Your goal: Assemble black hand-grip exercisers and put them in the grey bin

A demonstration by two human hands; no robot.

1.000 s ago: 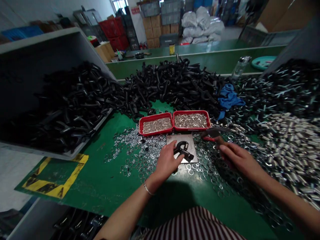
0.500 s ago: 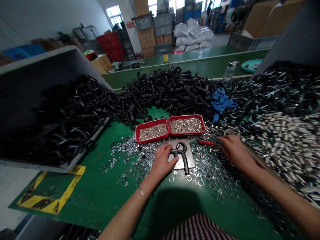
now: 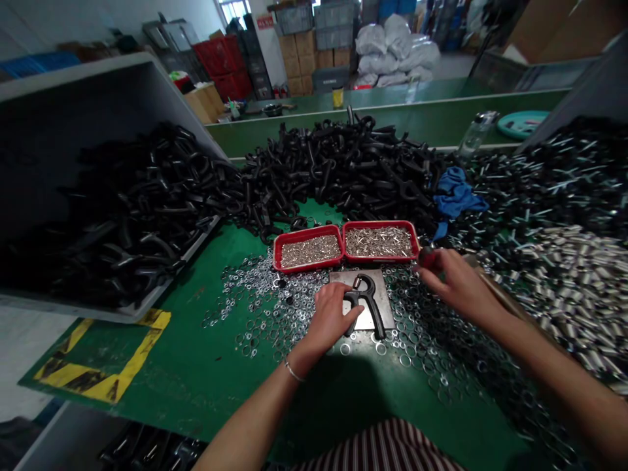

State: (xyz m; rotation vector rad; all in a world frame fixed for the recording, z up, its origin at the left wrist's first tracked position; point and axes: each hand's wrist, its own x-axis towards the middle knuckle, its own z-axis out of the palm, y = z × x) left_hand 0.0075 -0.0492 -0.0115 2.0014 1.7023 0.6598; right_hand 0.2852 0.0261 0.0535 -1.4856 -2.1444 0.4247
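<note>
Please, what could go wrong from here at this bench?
The red-handled tool in the right hand is very near the red tray of metal pins, so a slip might tip the tray and spill them. The black hook-shaped part lies on a metal plate under the left hand; it could perhaps slide off into the loose washers.

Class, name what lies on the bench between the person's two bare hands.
In the head view, between the left hand and right hand lie a square grey steel plate, a black hooked handle on it, and loose silver washers.
</note>
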